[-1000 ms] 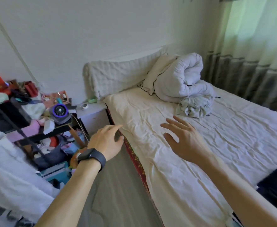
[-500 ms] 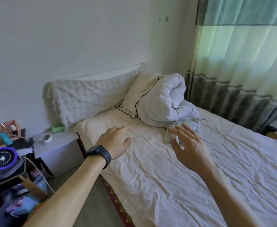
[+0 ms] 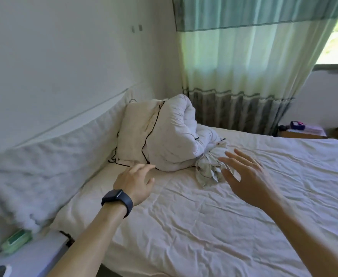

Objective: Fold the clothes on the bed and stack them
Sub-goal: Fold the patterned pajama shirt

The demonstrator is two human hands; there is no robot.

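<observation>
Two empty hands, left hand and right hand, fingers spread, reach toward the crumpled pale patterned garment lying far beside the rolled white duvet; a careless grab might snag duvet too.

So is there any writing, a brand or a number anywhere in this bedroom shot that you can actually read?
No text can be read.
Watch on the left wrist: dark face, nothing legible.
Green box on the bedside table: any print is blurred.
Purple item on the far stand: too small to read.
</observation>
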